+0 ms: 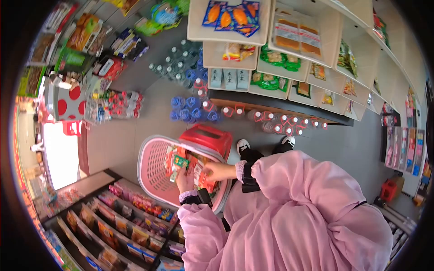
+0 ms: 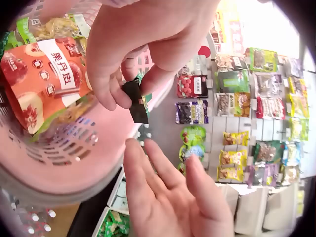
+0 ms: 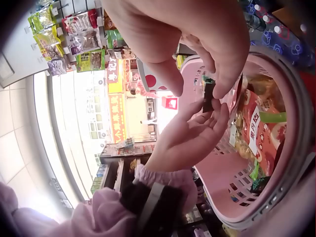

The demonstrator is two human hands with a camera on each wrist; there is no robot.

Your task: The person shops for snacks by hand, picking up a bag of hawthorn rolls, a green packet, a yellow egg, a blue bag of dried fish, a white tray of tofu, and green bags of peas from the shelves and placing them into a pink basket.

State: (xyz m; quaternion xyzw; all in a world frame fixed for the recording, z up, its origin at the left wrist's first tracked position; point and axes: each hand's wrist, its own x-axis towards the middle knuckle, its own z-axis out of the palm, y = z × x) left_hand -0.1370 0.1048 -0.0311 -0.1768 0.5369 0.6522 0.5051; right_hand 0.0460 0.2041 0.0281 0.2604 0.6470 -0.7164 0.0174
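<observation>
My left hand [image 1: 183,181] pinches a small packet [image 1: 181,161] between thumb and fingers, above the pink basket [image 1: 148,171]. The packet shows green from overhead and dark [image 2: 138,109] in the left wrist view. My right hand [image 1: 220,171] is close beside the left over the basket. Seen in the left wrist view, the right palm faces up, its fingers extended and apart from the packet. Inside the basket lie an orange-red snack bag with a white label [image 2: 44,81] and several other packets, partly hidden by the hands in the head view.
A red container [image 1: 208,137] stands against the basket's far side. Bottled drinks [image 1: 285,122] line the floor below a rack of cream bins [image 1: 235,58]. Shelves of snacks [image 1: 117,226] stand at lower left, with hanging snack bags [image 2: 232,81] on a wall rack.
</observation>
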